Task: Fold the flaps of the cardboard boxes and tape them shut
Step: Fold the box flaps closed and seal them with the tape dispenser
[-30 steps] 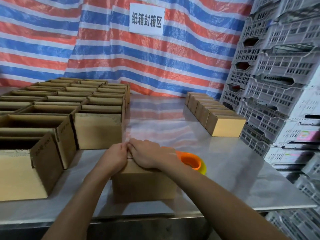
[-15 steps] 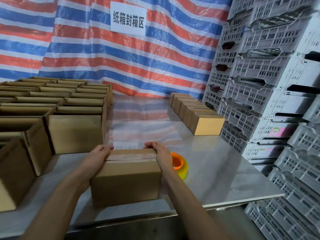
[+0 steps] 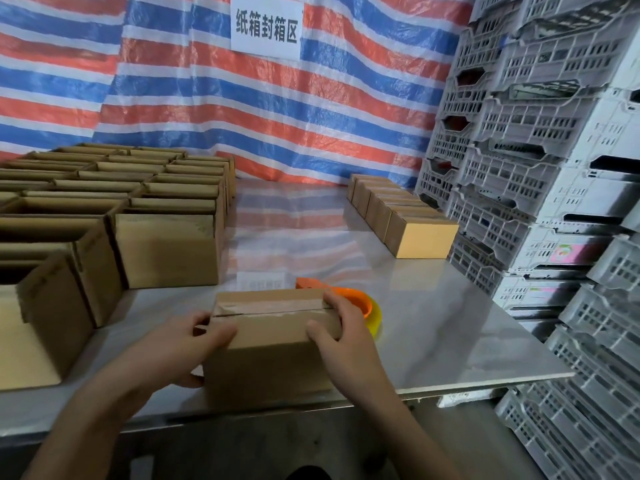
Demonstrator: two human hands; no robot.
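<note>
Shows a small cardboard box [image 3: 270, 344] standing near the front edge of the steel tabletop [image 3: 433, 323], flaps folded down, tape seemingly laid along the seam. Grips its two ends with left hand [image 3: 180, 344] and right hand [image 3: 343, 336], fingers curled round the top corners, probably to steady or shift it. Has an orange tape dispenser [image 3: 360, 306] just behind.
</note>
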